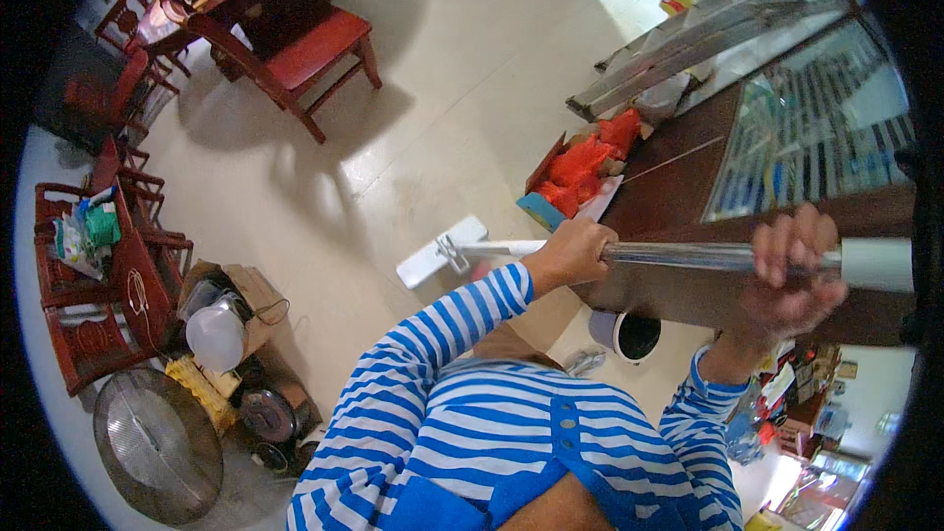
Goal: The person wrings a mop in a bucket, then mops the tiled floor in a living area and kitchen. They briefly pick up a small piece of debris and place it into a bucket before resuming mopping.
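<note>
Head view: I have the left hand (570, 254) clasping the silver metal pole (678, 254) of a white-headed flat mop (442, 254) on the pale floor (462, 88), the right hand (795, 261) loosely wrapped beside its white grip (875, 265); likely light, stiff, slick, best held two-handed.

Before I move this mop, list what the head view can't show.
In the head view:
Mop pole: upper end cut off by the picture's right rim.
Mop head: underside hidden by its own top.
Right hand: finger outlines blurred.
Red bags: contents hidden by the crumpled plastic.
</note>
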{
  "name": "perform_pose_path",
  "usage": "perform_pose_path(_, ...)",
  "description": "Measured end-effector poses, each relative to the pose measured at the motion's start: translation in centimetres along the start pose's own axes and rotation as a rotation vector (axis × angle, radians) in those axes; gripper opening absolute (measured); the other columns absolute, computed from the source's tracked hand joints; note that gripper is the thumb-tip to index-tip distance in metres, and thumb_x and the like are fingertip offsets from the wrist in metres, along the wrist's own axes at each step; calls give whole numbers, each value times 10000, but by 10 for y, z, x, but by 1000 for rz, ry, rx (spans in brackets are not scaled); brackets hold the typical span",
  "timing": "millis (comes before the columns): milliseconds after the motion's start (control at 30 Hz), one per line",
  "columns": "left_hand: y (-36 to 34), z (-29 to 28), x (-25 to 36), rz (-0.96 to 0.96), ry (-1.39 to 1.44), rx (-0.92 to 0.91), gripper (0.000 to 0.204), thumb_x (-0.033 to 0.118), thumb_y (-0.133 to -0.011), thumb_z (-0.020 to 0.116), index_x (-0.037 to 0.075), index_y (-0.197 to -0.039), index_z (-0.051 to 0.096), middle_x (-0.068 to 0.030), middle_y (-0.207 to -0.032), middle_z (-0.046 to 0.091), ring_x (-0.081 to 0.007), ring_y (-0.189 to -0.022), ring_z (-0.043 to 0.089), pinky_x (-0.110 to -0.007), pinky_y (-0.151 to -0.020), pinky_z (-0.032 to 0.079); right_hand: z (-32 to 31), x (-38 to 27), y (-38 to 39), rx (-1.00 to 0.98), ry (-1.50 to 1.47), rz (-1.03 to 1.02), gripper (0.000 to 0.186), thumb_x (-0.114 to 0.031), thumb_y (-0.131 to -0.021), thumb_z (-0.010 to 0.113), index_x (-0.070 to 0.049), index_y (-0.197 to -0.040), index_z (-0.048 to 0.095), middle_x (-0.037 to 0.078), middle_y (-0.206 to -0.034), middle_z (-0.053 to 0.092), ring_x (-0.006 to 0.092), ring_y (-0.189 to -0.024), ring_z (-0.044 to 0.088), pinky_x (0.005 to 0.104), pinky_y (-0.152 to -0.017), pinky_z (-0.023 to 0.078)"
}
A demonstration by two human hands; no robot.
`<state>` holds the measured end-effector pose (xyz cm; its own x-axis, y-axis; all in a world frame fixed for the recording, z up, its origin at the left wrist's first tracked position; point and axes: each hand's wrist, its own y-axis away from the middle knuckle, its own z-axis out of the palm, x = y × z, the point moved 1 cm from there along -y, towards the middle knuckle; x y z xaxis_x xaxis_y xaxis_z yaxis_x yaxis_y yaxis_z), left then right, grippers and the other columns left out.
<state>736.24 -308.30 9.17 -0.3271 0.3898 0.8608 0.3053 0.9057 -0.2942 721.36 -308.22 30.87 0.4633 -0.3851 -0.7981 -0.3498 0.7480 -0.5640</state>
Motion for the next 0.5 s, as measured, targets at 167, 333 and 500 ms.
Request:
perform_pose_path(167, -70, -30, -57, -12, -93, -54, 91, 102, -551, 619, 62, -625, 586, -165, -635, 581, -368, -645, 578, -451, -590, 464, -55, 46, -67, -379, -176, -131, 428, -403, -712, 745, -65, -847, 519, 58, -871, 514, 119, -492, 536, 228, -428, 461)
perform_pose_path(333, -170, -76, -117, -52, -199, -88, 145, 111, -506, 618, 69, -626, 547, -133, -648, 568, -350, -658, 564, -449, -590, 455, -101, 82, -143, -295, -291, -210, 429, -383, -674, 784, -107, -918, 565, 68, -838, 620, 115, -472, 570, 225, -420, 478)
perform_pose_path(500, -267, -124, -178, -96, -277, -1, 164, 129, -505, 610, 55, -624, 524, -141, -664, 556, -361, -672, 555, -465, -585, 444, -138, 138, -236, -489, -237, -148, 358, -359, -716, 760, -97, -760, 520, 58, -676, 619, 85, -426, 517, 207, -394, 418)
